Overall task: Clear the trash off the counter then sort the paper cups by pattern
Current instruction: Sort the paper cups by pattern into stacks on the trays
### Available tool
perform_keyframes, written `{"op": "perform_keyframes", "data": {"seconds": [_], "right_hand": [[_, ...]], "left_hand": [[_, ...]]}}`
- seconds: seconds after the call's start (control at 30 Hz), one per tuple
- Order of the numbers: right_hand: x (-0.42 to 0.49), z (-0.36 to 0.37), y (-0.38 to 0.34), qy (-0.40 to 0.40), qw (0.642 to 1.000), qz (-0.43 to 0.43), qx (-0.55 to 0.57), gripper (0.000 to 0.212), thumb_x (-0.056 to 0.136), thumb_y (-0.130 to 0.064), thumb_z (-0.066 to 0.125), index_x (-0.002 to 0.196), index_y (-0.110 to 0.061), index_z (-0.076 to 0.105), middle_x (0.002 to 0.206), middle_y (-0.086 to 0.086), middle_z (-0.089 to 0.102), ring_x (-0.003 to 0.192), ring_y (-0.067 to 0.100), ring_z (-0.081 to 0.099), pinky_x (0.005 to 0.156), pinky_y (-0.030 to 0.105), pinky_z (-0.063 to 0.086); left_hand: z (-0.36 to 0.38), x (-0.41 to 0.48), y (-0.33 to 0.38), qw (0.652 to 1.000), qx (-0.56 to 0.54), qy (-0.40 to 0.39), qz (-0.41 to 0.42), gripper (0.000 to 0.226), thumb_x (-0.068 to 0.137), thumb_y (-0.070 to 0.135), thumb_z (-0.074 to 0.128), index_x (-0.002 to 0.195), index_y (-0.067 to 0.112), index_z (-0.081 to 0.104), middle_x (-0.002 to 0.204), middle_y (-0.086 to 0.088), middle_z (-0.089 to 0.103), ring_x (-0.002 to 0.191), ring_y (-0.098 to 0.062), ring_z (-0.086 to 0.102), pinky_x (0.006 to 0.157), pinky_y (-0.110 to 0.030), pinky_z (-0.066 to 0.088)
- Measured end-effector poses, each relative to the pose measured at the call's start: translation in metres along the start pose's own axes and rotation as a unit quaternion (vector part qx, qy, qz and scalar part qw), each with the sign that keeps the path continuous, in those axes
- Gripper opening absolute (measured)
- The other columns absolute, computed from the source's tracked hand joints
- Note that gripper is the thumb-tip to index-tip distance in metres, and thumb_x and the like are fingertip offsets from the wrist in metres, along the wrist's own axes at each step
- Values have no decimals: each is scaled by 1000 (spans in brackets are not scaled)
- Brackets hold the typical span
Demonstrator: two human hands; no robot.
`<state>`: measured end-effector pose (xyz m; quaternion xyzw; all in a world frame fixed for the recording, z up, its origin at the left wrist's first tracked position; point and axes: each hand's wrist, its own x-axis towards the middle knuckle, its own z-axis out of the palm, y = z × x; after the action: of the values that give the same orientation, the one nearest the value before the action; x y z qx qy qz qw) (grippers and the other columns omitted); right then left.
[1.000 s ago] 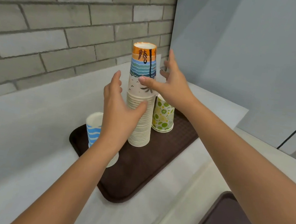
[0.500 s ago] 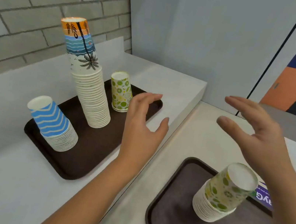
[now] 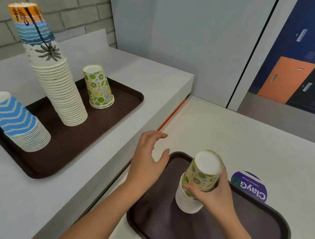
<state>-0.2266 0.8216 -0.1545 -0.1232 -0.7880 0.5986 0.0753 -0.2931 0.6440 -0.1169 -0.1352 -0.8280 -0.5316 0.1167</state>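
Note:
My right hand [image 3: 214, 194] grips the top lime-pattern cup [image 3: 202, 173] of an upside-down stack [image 3: 187, 201] on the near brown tray [image 3: 206, 236]. My left hand [image 3: 146, 162] hovers open just left of that tray, holding nothing. On the far brown tray [image 3: 78, 144] stand a tall stack topped by a palm-and-sea cup [image 3: 41, 39], a short stack of blue wave cups [image 3: 11, 117], and a single lime-pattern cup [image 3: 97, 87], all upside down.
The far tray lies on a raised white counter [image 3: 5, 198]; the near tray lies on a lower counter [image 3: 252, 142] with a step and an orange strip [image 3: 170, 114] between them. A purple round label [image 3: 251, 186] lies behind the near tray. A brick wall stands at the left.
My view swung right from the far tray to the near one. My right hand came down and took hold of the lime-pattern stack's top cup; my left hand dropped beside the near tray.

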Motion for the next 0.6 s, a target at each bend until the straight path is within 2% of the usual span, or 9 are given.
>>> {"op": "perform_keyframes", "data": {"seconds": [0.07,0.2,0.47,0.6], "right_hand": [[1,0,3,-4,1000,0,-4,91,54,-14,92,116,-54,39,116,-26,56,105,-18,52,91,20,44],[5,1,4,-12,1000,-4,-13,86,54,-18,91,112,-54,39,115,-24,57,105,-13,54,86,17,44],[6,3,0,30,999,-8,-31,77,58,-20,89,117,-37,43,103,-25,57,98,-1,57,87,26,46],[4,-4,-13,35,999,-15,-23,75,58,-19,89,114,-34,42,100,-25,55,93,-6,55,80,21,43]], "left_hand": [[5,-7,-6,1000,12,-11,-6,38,85,9,65,111,34,53,115,12,48,111,3,50,95,-19,44],[12,-16,-12,999,29,-29,-34,35,87,13,63,113,34,53,117,16,45,113,4,47,97,-19,44],[10,-26,-19,996,60,-27,-56,32,89,17,62,118,29,55,118,16,44,113,-3,50,97,-18,43],[8,-29,-18,995,71,-20,-63,32,89,18,62,118,27,55,119,15,44,112,-5,51,98,-20,44]]}}
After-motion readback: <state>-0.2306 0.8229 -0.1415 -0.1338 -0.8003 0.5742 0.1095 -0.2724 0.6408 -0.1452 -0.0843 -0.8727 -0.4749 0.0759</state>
